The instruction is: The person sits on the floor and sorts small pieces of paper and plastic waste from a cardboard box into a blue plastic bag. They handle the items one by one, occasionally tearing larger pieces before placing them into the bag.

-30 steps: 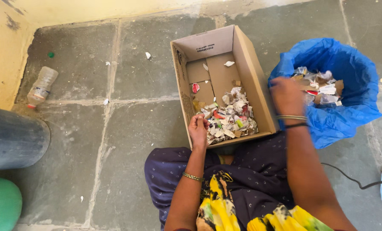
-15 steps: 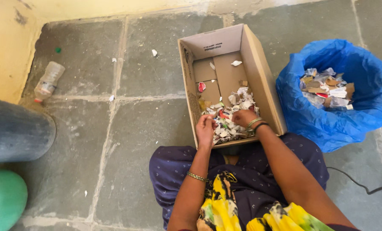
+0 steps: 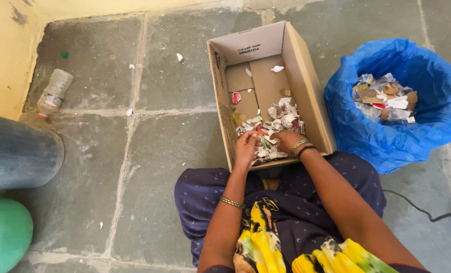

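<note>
Since the frame a second back, when the right hand (image 3: 287, 139) was over by the blue bag (image 3: 393, 136), it's come down into the cardboard box (image 3: 306, 86), and now both hands are buried in the pile of paper scraps (image 3: 276, 119).

Biggest thing around is the grey stone floor (image 3: 165, 151) under everything. Off to the right of the right hand sits that blue bag, mouth open, with more torn bits of paper and card inside. The box is right in front of the hands, open at the top, with the scraps heaped at the end nearest the person. Left hand (image 3: 247, 146) is at the near edge of the heap, fingers curled down into the scraps, touching them; can't really tell if it's gripped any. Right hand is just beside it, palm down on the pile with fingers bent, and again I can't tell whether it has hold of anything.

Way off to the left of the left hand, a clear plastic bottle (image 3: 54, 92) lies on its side near the yellow wall (image 3: 5, 55).
</note>
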